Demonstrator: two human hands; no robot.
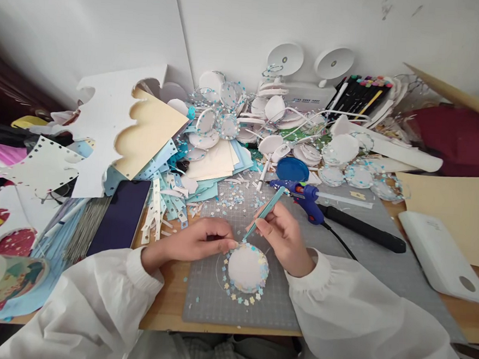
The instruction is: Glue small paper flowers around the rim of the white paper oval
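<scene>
On the grey cutting mat point(206, 308) lies a round white disc point(247, 267), ringed by a thin wire hoop point(224, 282) carrying small blue, white and yellow paper flowers. My left hand point(202, 241) pinches the hoop at the disc's upper left edge; whether it also grips the disc is hard to tell. Between the thumb and fingers of my right hand point(283, 238) is a pair of teal tweezers point(265, 213). The tips point down to the hoop's top, close to my left fingertips, at a small blue piece.
Loose paper flowers point(234, 196) are scattered beyond my hands. A blue glue gun point(310, 198) with a cord lies right of them, beside a black rod-shaped tool point(363, 229). Finished-looking discs point(229, 127) pile up along the wall. A dark phone point(120, 215) and paper strips lie left.
</scene>
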